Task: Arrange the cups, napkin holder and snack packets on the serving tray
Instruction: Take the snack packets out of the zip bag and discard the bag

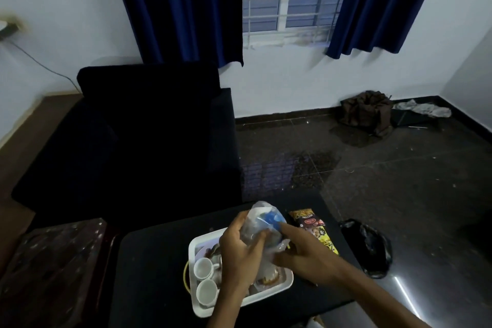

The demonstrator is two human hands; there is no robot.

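Lower centre: left hand (241, 255) and right hand (300, 253), fingers closed on a crinkly clear plastic packet with blue contents (266, 224), above the white rectangular serving tray (285, 283). Probably light, soft, slippery; best gripped at its edges.

We see a dark armchair (133, 141) at far left beneath blue curtains (181, 8) framing a barred window (287, 0). At right, a black bag (370, 247) lies on the glossy floor (399, 181), crumpled brown cloth (366, 112) by the far wall.
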